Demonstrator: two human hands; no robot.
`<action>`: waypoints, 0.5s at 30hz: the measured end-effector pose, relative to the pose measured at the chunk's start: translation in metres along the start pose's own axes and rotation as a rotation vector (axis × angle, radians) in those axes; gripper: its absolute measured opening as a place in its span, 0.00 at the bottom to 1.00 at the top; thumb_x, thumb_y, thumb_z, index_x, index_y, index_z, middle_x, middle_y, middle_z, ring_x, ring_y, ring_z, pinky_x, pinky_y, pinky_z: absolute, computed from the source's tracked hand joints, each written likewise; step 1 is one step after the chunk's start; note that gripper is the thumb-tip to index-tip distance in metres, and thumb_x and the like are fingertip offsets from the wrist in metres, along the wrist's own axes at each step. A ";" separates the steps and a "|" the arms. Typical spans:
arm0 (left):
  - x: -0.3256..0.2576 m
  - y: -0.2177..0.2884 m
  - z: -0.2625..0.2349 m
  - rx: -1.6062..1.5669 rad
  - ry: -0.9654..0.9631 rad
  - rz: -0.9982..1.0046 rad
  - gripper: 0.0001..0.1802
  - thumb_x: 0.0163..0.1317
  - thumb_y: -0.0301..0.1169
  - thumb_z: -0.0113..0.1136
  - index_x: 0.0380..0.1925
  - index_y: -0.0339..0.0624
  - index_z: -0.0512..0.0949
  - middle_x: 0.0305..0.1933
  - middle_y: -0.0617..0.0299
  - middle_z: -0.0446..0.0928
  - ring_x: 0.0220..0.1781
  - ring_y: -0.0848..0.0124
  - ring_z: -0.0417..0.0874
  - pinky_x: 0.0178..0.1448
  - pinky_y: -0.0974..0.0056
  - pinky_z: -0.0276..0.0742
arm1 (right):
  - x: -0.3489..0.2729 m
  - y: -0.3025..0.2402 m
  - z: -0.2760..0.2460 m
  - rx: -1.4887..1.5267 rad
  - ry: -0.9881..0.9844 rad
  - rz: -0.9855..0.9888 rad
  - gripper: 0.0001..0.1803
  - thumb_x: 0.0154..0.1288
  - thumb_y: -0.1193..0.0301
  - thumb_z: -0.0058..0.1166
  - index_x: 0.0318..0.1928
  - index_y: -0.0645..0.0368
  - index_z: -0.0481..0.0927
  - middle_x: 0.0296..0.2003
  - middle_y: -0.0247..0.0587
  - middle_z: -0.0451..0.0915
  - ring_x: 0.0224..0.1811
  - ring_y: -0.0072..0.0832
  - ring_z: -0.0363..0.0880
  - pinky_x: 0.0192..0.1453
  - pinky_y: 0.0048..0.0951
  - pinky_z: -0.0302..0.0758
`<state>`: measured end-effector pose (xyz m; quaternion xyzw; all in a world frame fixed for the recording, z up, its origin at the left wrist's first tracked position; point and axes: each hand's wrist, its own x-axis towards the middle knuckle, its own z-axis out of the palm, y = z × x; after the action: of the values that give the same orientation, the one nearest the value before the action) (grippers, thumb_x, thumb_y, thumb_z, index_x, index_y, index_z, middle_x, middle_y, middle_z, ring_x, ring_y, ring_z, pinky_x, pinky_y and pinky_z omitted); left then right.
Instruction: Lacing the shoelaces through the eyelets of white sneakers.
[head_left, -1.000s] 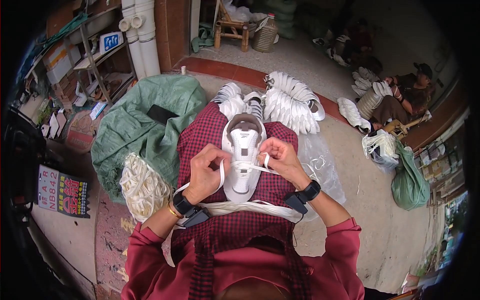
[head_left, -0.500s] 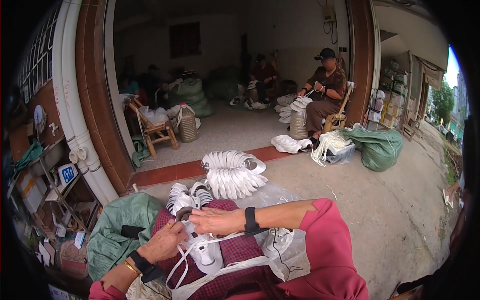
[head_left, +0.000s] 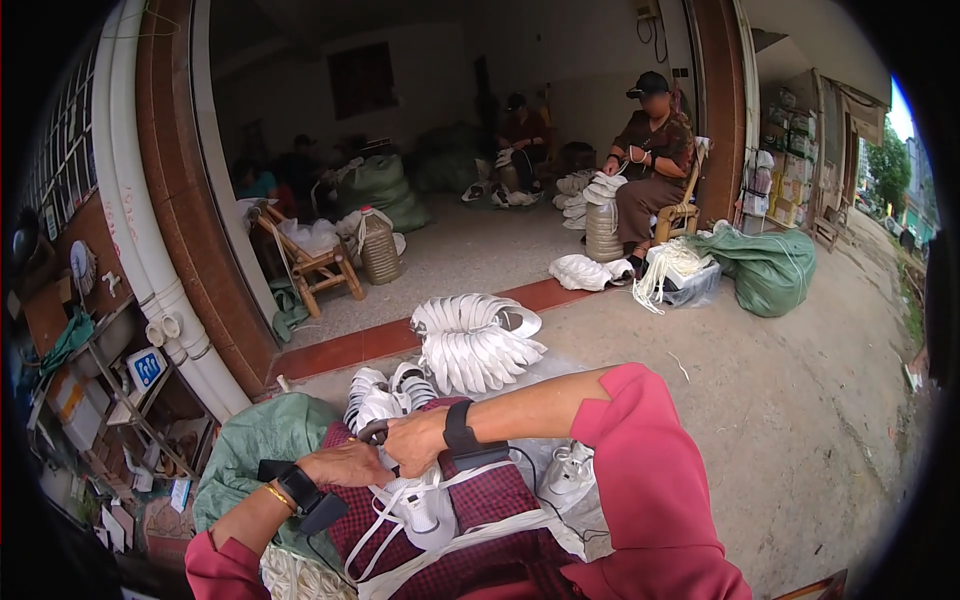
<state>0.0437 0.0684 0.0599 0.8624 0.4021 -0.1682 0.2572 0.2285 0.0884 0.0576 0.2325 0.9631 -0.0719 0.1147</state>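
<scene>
A white sneaker upper (head_left: 428, 512) lies on my lap with its toe toward me and its dark-lined collar away from me. My right hand (head_left: 418, 440) is closed at the collar and tongue, its fingers curled over the shoe. Meeting it from the left, my left hand (head_left: 350, 464) has its fingers pressed together at the eyelet area, apparently pinching a lace; the fingertips are partly hidden. Loose white shoelaces (head_left: 378, 540) loop down from the shoe. A bundle of white laces (head_left: 470, 538) stretches across the checked cloth (head_left: 495, 492) on my lap.
Nested white shoe uppers (head_left: 470, 345) are stacked ahead, with more striped uppers (head_left: 372, 395) nearer. Another white shoe (head_left: 568, 472) lies right of my lap. A green sack (head_left: 260, 440) stands left. A co-worker (head_left: 655, 150) sits by the doorway, near a lace-filled box (head_left: 685, 270).
My left hand has moved slightly right and inward, closer to my right hand. The view has shifted a little. The co-worker's hands have drawn closer together.
</scene>
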 end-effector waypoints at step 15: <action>0.008 -0.017 0.036 -0.057 0.387 0.094 0.13 0.54 0.37 0.68 0.24 0.36 0.83 0.26 0.57 0.81 0.28 0.68 0.81 0.36 0.60 0.76 | -0.013 0.013 0.054 1.217 0.626 -0.139 0.16 0.80 0.61 0.40 0.38 0.56 0.75 0.27 0.22 0.74 0.28 0.13 0.67 0.34 0.22 0.66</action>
<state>0.0319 0.0615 0.0211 0.8889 0.4080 0.0243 0.2070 0.2566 0.0840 0.0075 0.2031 0.7518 -0.5366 -0.3250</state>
